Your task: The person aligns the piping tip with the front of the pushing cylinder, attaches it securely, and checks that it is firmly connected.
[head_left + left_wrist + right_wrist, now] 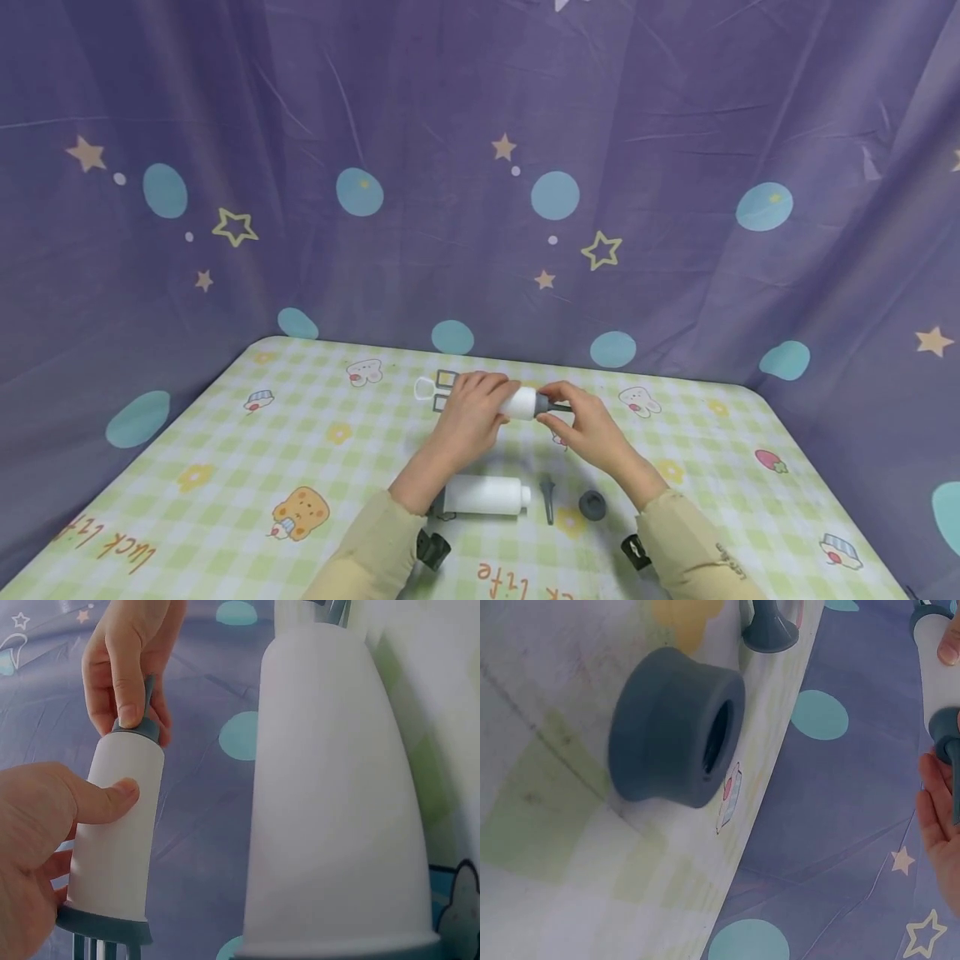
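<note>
My left hand (471,417) grips a white squeeze bottle (519,404) that lies nearly level above the table, its thumb along the side. At the bottle's right end is a grey-blue nozzle cap (136,729) with a thin spout. My right hand (588,427) pinches the cap's collar between thumb and fingers. A grey-blue base (105,924) with prongs sits at the bottle's other end. Closer to me a second white bottle (483,496) lies on its side without a cap on its neck. To its right lie a loose grey nozzle (548,497) and a round grey ring-like part (671,727).
A green-checked cloth (352,467) with cartoon prints covers the table. Behind it hangs a purple curtain (450,275) with stars and dots. Black wrist devices (432,550) are at both cuffs.
</note>
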The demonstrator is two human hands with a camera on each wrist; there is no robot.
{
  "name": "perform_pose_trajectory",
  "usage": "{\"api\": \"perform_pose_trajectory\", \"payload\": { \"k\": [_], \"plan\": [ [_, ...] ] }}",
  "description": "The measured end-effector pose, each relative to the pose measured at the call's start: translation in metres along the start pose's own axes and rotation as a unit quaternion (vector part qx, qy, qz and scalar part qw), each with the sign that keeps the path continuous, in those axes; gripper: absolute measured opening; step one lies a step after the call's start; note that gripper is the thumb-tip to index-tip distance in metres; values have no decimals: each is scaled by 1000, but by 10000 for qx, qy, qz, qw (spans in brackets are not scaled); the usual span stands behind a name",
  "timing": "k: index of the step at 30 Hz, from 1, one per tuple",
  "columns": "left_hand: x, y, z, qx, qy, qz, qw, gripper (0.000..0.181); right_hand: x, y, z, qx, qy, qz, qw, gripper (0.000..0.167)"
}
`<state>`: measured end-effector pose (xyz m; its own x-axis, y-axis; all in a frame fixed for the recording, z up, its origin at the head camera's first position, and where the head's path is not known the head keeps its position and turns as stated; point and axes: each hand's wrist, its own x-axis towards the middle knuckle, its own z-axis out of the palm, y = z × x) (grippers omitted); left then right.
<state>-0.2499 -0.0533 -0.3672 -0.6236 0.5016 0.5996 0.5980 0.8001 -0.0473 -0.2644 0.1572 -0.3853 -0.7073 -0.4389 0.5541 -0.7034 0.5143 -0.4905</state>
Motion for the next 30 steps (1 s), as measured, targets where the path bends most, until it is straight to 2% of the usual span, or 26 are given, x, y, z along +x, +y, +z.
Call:
{"api": "perform_pose_trajectory", "payload": {
  "k": [4, 8, 12, 15, 20, 30],
  "plan": [
    [0, -1, 0, -41, 44, 40, 10000, 46, 1, 0, 0, -22, -63, 59, 10000, 29],
    [-1, -2, 1, -144, -60, 44, 9999, 44, 1, 1, 0, 142, -277, 136, 9994, 29],
    [-1, -3, 2, -355, -269, -30, 9990, 43, 1, 4, 0, 100, -550, 318, 9979, 29],
    [-2, -4, 5, -557, -545, -166, 9968, 43, 1, 8, 2, -40, -792, 460, 9958, 27],
    [-7, -6, 13, -771, -1045, -405, 9907, 43, 1, 14, 8, -47, -1159, 673, 9910, 26],
    [-7, -9, 37, -739, -1276, -498, 9878, 37, -1, 24, 18, -125, -1639, 925, 9820, 25]
  ]
}}
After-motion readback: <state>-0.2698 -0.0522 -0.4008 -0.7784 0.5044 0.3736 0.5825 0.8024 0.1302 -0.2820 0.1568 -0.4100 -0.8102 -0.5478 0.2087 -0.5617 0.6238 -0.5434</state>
